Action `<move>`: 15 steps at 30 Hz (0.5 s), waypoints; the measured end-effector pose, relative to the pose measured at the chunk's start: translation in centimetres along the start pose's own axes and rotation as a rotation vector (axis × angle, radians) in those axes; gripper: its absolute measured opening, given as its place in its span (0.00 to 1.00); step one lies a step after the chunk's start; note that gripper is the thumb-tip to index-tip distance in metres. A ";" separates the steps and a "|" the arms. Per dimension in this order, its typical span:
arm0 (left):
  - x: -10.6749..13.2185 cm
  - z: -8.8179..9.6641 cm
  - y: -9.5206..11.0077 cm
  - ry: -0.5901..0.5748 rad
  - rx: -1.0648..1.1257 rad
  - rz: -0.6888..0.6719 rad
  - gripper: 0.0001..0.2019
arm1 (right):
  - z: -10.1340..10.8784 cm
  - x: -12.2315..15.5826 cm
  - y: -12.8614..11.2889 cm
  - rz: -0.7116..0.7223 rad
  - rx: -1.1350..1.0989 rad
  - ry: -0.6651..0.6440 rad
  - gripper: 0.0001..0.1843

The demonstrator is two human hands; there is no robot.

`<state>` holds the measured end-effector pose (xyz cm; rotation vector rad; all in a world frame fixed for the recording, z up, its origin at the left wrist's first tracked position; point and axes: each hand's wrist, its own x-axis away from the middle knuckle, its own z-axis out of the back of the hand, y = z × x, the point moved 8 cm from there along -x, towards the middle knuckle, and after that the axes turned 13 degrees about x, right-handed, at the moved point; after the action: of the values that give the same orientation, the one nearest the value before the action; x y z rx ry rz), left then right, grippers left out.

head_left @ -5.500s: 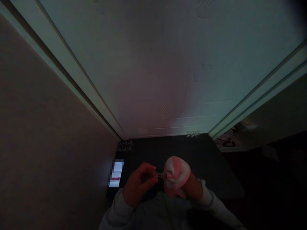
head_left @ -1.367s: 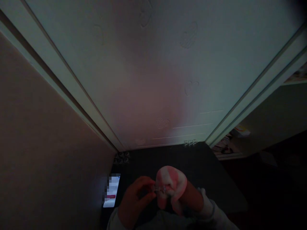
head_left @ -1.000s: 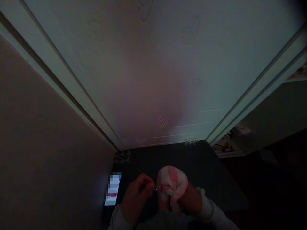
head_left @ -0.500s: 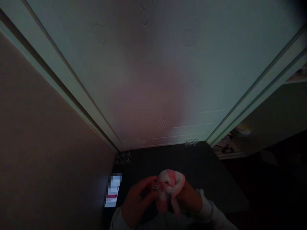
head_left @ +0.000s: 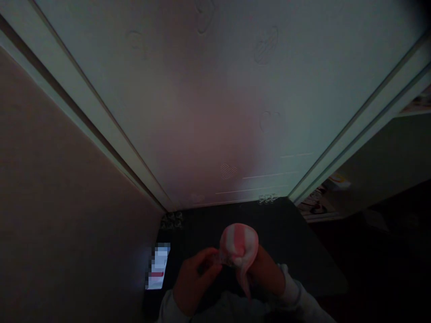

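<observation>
Cloth (head_left: 239,237), striped pink and white, bunched over the right hand (head_left: 267,271), near half past five in the head view, seen against the dark table (head_left: 286,242). One narrow loose end hanging down toward six o'clock. Right-hand fingers hidden under the folds; cannot tell spread from closed. Wrist bare, running out between four and five o'clock from the cloth into a pale sleeve (head_left: 292,287). Left hand (head_left: 193,278) at eight o'clock from the cloth, thumb and fingers brought together, pinching a small clear piece (head_left: 226,259); far end of that piece right against the cloth, its exact shape too dim to make out. Taking the cloth as the middle of the dial: lit phone (head_left: 159,269) between eight and nine, partly blurred into squares, with a red bar low on the screen; group of small clear cups (head_left: 172,220) at ten, close to the table's corner; second clear group (head_left: 267,198) at one, along the table's far edge. White panel (head_left: 202,112) rising at twelve, marked with raised hearts (head_left: 229,171) and a few pale lines, a pinkish shadow across the middle. Plain wall (head_left: 67,179) at ten, beyond the cups. Box (head_left: 338,181) at two, beyond the panel's edge. Dim light throughout.
</observation>
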<state>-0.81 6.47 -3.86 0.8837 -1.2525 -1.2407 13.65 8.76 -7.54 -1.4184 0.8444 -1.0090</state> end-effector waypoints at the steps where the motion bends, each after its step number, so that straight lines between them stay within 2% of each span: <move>1: 0.0 -0.1 -0.1 -0.008 0.029 0.022 0.14 | -0.2 0.2 -0.2 -0.015 0.000 -0.022 0.12; 5: -0.2 -0.7 -0.6 -0.081 0.138 0.102 0.14 | -1.0 0.6 -0.8 -0.027 0.011 -0.120 0.12; 9: -0.6 -1.2 -0.9 -0.138 0.063 0.083 0.14 | -1.8 0.7 -0.4 -0.038 -0.004 -0.192 0.13; 12: -0.7 -1.6 -1.7 -0.124 -0.054 0.109 0.18 | -2.5 0.9 -0.3 -0.008 0.057 -0.255 0.11; 15: -0.5 -1.6 -1.9 -0.047 -0.061 0.061 0.23 | -2.1 0.8 0.2 -0.048 0.050 -0.167 0.07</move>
<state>0.50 6.38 -6.04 0.7712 -1.2635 -1.2503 12.04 7.22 -7.66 -1.4643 0.6620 -0.9276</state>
